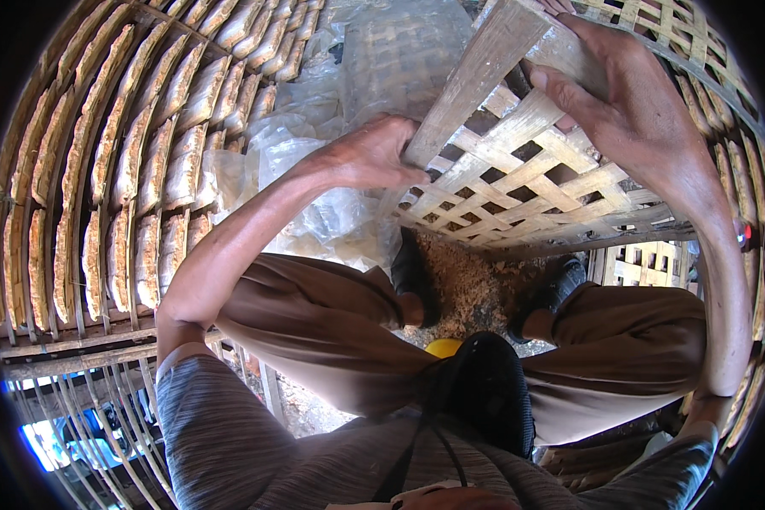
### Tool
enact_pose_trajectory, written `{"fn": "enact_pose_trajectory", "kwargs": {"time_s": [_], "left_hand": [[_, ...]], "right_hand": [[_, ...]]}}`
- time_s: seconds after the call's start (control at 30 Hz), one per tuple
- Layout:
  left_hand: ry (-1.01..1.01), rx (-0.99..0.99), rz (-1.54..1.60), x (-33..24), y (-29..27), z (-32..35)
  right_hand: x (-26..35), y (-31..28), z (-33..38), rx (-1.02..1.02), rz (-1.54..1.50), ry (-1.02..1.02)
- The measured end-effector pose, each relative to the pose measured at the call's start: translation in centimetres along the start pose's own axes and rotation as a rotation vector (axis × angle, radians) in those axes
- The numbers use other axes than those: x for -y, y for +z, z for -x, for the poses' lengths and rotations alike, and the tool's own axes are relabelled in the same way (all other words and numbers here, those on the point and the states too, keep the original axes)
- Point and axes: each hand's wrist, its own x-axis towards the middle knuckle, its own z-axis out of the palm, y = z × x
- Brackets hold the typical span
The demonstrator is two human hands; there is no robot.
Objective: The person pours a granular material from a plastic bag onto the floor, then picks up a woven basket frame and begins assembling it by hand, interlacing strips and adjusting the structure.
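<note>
A woven bamboo tray with a wooden frame stands tilted on edge in front of me, over the floor between my feet. My left hand is closed around the left side of its frame, with the fingers partly hidden behind the wood. Higher up, my right hand grips the far right part of the frame, its thumb over the near face. Gaps in the weave show through the tray, and nothing lies on the visible face. Crumpled clear plastic sheeting lies just beyond my left forearm.
On the left, wooden racks hold rows of pale slabs with rough orange-brown edges. More woven panels and slabs line the right side. Crumbly brown litter covers the floor between my dark shoes. A yellow round object shows below.
</note>
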Motion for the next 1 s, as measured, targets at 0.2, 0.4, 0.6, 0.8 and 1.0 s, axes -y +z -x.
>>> {"fn": "enact_pose_trajectory", "kwargs": {"time_s": [0.2,0.4,0.6,0.8,1.0], "left_hand": [[-0.078,0.056,-0.069,1.7,0.7,0.1],[0.013,-0.01,0.181,1.3,0.3,0.6],[0.022,-0.068,-0.09,-0.2,0.1,-0.2],[-0.025,-0.092,-0.05,1.3,1.0,-0.4],[0.092,-0.208,-0.026,2.1,1.9,-0.3]], "right_hand": [[0.2,0.4,-0.2,-0.02,-0.008,-0.035],[0.2,0.2,0.0,-0.015,-0.008,-0.03],[0.3,-0.1,0.1,-0.012,0.002,-0.028],[0.5,0.1,0.2,-0.001,-0.009,-0.026],[0.6,-0.3,0.3,-0.01,0.001,-0.027]]}}
